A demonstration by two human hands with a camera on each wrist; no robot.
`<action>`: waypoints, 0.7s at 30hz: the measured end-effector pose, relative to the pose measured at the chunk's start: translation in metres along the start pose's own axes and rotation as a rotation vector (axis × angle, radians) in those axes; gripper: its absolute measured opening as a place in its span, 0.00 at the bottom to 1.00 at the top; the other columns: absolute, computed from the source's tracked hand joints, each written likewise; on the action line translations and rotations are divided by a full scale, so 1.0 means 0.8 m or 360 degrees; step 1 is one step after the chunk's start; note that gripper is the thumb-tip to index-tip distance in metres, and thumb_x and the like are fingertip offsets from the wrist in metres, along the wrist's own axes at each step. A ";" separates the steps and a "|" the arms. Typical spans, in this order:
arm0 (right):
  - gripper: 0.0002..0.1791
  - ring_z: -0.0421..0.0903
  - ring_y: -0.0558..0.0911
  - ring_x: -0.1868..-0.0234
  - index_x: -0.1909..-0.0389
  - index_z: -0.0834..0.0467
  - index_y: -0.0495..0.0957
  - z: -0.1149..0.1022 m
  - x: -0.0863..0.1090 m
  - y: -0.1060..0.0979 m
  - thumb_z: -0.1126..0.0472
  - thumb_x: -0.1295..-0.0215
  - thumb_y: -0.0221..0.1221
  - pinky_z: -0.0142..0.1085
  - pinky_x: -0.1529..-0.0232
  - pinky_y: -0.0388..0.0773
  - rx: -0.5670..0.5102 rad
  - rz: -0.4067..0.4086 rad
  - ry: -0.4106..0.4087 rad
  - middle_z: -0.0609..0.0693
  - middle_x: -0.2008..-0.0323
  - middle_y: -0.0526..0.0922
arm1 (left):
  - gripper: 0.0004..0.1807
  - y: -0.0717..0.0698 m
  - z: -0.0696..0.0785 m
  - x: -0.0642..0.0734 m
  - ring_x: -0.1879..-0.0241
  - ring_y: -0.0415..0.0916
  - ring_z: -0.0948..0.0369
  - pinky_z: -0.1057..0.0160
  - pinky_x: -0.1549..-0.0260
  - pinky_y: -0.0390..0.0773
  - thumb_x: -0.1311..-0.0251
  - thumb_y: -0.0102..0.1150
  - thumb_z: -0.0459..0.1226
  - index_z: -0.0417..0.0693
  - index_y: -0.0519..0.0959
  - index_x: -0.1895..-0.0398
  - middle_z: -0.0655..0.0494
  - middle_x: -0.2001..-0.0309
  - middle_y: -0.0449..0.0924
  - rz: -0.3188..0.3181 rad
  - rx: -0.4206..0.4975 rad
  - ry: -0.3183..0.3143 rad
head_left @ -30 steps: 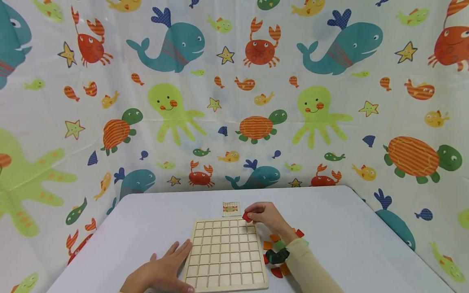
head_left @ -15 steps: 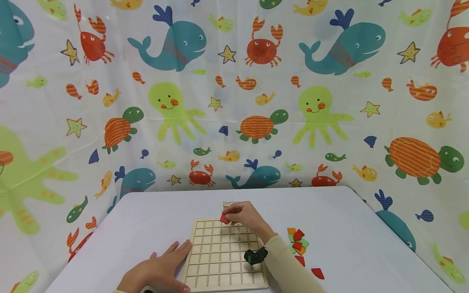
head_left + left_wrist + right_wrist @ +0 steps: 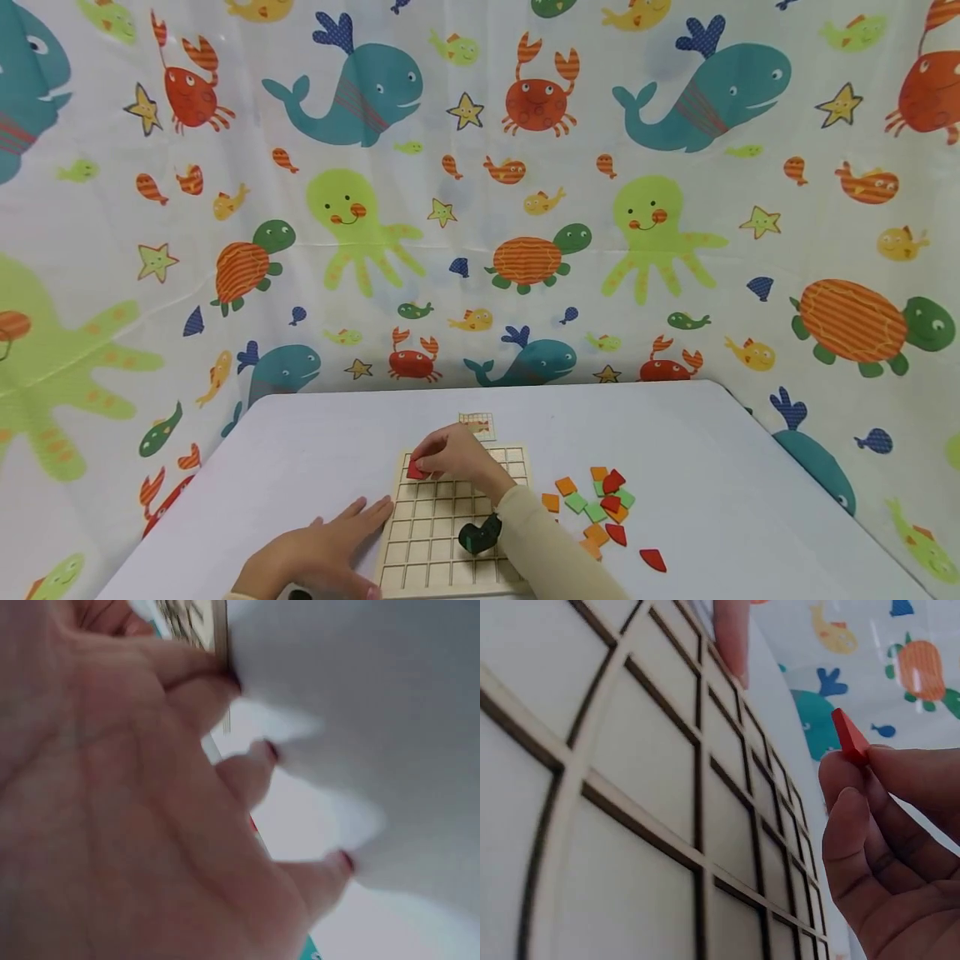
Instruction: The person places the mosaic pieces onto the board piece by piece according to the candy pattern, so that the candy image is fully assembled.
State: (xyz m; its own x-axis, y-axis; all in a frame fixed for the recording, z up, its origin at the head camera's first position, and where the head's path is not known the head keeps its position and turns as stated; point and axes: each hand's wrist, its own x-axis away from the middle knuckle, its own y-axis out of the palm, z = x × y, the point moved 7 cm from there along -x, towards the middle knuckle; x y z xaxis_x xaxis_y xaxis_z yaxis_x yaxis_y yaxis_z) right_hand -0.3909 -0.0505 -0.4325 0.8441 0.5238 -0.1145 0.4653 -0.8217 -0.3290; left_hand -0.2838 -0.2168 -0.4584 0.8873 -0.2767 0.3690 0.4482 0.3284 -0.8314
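Observation:
In the head view, a wooden grid board [image 3: 420,531] with square cells lies on the white table. My right hand [image 3: 459,455] is over the board's far left corner, pinching a small red tile [image 3: 415,471] between thumb and fingertips. The right wrist view shows that red tile [image 3: 849,738] tilted, held above the grid by the right hand [image 3: 904,862]. My left hand [image 3: 318,546] rests with spread fingers at the board's left edge. Seen from the left wrist, the left hand [image 3: 150,802] has its fingertips down on the tabletop beside the board.
Right of the board lie loose flat pieces: orange squares [image 3: 566,486], green squares [image 3: 575,502] and red rounded-edge pieces [image 3: 653,559]. A small picture card [image 3: 482,423] sits beyond the board, partly covered by the right hand. Behind the table hangs a sea-animal curtain [image 3: 525,192].
My right hand has carried the red tile leftward across the board's far edge, from its right corner to its left corner. The left hand has stayed by the left edge.

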 end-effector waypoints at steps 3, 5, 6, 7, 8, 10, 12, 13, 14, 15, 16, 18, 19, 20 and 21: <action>0.02 0.42 0.82 0.71 0.62 0.61 0.91 0.002 -0.001 0.009 0.69 0.31 0.70 0.32 0.68 0.82 0.0081 -0.0002 0.0050 0.47 0.68 0.87 | 0.56 -0.003 -0.007 0.001 0.18 0.51 0.40 0.19 0.30 0.45 0.51 0.85 0.47 0.53 0.67 0.17 0.50 0.21 0.67 -0.0013 0.0058 -0.0012; 0.02 0.42 0.80 0.72 0.63 0.61 0.91 0.002 -0.002 0.012 0.69 0.31 0.70 0.31 0.70 0.79 0.0130 -0.0003 0.0079 0.46 0.69 0.86 | 0.56 -0.006 -0.008 0.001 0.18 0.51 0.40 0.20 0.29 0.43 0.51 0.85 0.46 0.53 0.66 0.17 0.49 0.21 0.67 -0.0007 0.0067 0.0004; 0.02 0.42 0.80 0.74 0.64 0.60 0.90 0.001 -0.001 0.014 0.69 0.31 0.70 0.31 0.70 0.79 0.0144 -0.0012 0.0096 0.46 0.70 0.86 | 0.57 -0.008 -0.007 0.001 0.18 0.51 0.40 0.20 0.29 0.43 0.51 0.85 0.47 0.52 0.66 0.17 0.49 0.21 0.67 -0.0001 0.0072 0.0008; 0.02 0.43 0.79 0.74 0.65 0.60 0.90 0.001 -0.002 0.015 0.69 0.31 0.70 0.31 0.71 0.78 0.0162 -0.0017 0.0105 0.46 0.71 0.86 | 0.57 -0.009 -0.006 0.001 0.18 0.51 0.40 0.20 0.29 0.43 0.51 0.85 0.47 0.52 0.65 0.17 0.49 0.21 0.66 0.0006 0.0066 0.0017; 0.03 0.43 0.79 0.74 0.65 0.60 0.90 0.000 -0.002 0.015 0.69 0.32 0.70 0.31 0.71 0.78 0.0182 -0.0021 0.0113 0.46 0.72 0.86 | 0.58 -0.010 -0.005 0.001 0.18 0.50 0.40 0.21 0.28 0.42 0.52 0.85 0.47 0.52 0.65 0.17 0.50 0.21 0.66 0.0011 0.0068 0.0018; 0.03 0.43 0.80 0.74 0.66 0.60 0.90 -0.002 -0.003 0.017 0.69 0.32 0.70 0.32 0.70 0.77 0.0221 -0.0037 0.0114 0.46 0.72 0.86 | 0.58 -0.011 -0.004 0.000 0.18 0.50 0.40 0.21 0.28 0.42 0.52 0.86 0.47 0.52 0.65 0.17 0.50 0.20 0.66 0.0021 0.0064 0.0009; 0.04 0.43 0.80 0.74 0.67 0.59 0.90 -0.002 -0.005 0.018 0.68 0.32 0.71 0.31 0.69 0.77 0.0262 -0.0057 0.0120 0.46 0.73 0.86 | 0.58 -0.011 -0.003 0.000 0.18 0.49 0.41 0.21 0.28 0.42 0.51 0.85 0.47 0.52 0.65 0.17 0.50 0.20 0.66 0.0021 0.0057 -0.0004; 0.04 0.42 0.79 0.73 0.68 0.59 0.90 -0.002 -0.006 0.019 0.68 0.32 0.71 0.31 0.68 0.77 0.0283 -0.0064 0.0124 0.46 0.73 0.85 | 0.57 -0.010 -0.003 0.000 0.18 0.49 0.40 0.21 0.28 0.42 0.51 0.85 0.47 0.52 0.65 0.17 0.50 0.20 0.65 0.0017 0.0054 -0.0005; 0.04 0.41 0.79 0.72 0.68 0.58 0.90 -0.001 -0.007 0.020 0.68 0.32 0.71 0.31 0.67 0.77 0.0303 -0.0077 0.0128 0.45 0.73 0.85 | 0.57 -0.009 -0.003 0.000 0.18 0.49 0.40 0.21 0.28 0.41 0.51 0.85 0.47 0.52 0.65 0.17 0.49 0.20 0.65 0.0015 0.0056 -0.0012; 0.04 0.41 0.79 0.72 0.68 0.58 0.90 0.000 -0.007 0.021 0.68 0.32 0.71 0.31 0.67 0.78 0.0318 -0.0088 0.0131 0.45 0.73 0.85 | 0.57 -0.009 -0.003 0.000 0.18 0.49 0.40 0.21 0.28 0.41 0.51 0.85 0.47 0.53 0.66 0.17 0.49 0.20 0.65 0.0014 0.0054 -0.0016; 0.05 0.41 0.79 0.72 0.68 0.58 0.90 0.001 -0.008 0.022 0.68 0.32 0.71 0.31 0.66 0.78 0.0333 -0.0093 0.0134 0.44 0.73 0.85 | 0.57 -0.008 -0.003 0.000 0.18 0.49 0.40 0.21 0.28 0.41 0.51 0.85 0.47 0.53 0.66 0.17 0.49 0.20 0.65 0.0013 0.0052 -0.0020; 0.05 0.40 0.78 0.71 0.69 0.57 0.90 0.003 -0.009 0.024 0.68 0.33 0.71 0.31 0.65 0.78 0.0364 -0.0104 0.0134 0.43 0.74 0.85 | 0.57 -0.007 -0.004 0.000 0.18 0.49 0.40 0.21 0.28 0.41 0.52 0.86 0.48 0.54 0.66 0.17 0.50 0.20 0.65 0.0013 0.0054 -0.0024; 0.05 0.39 0.78 0.71 0.69 0.57 0.90 0.004 -0.009 0.026 0.68 0.33 0.71 0.31 0.64 0.78 0.0379 -0.0110 0.0126 0.43 0.74 0.85 | 0.58 -0.006 -0.006 0.000 0.18 0.49 0.40 0.21 0.28 0.41 0.53 0.86 0.49 0.55 0.66 0.17 0.50 0.20 0.65 0.0015 0.0058 -0.0027; 0.05 0.39 0.78 0.71 0.69 0.58 0.90 0.004 -0.009 0.028 0.68 0.33 0.71 0.31 0.63 0.78 0.0395 -0.0118 0.0116 0.43 0.74 0.85 | 0.58 -0.006 -0.006 0.000 0.18 0.48 0.40 0.21 0.28 0.41 0.54 0.86 0.49 0.55 0.66 0.17 0.51 0.20 0.65 0.0014 0.0062 -0.0029; 0.05 0.39 0.77 0.71 0.69 0.58 0.90 0.004 -0.009 0.029 0.68 0.33 0.71 0.32 0.63 0.78 0.0410 -0.0122 0.0105 0.43 0.74 0.85 | 0.59 -0.005 -0.007 0.001 0.18 0.48 0.40 0.21 0.28 0.41 0.54 0.86 0.50 0.55 0.66 0.17 0.51 0.20 0.65 0.0013 0.0066 -0.0027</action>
State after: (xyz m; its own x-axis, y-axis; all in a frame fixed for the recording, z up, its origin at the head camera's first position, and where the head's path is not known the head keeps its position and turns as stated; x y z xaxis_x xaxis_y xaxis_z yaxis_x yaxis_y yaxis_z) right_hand -0.3871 -0.0729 -0.4425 0.8283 0.5598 -0.0215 0.4527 -0.6915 -0.5629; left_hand -0.2859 -0.2234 -0.4570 0.8925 -0.2586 0.3697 0.4449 0.3681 -0.8164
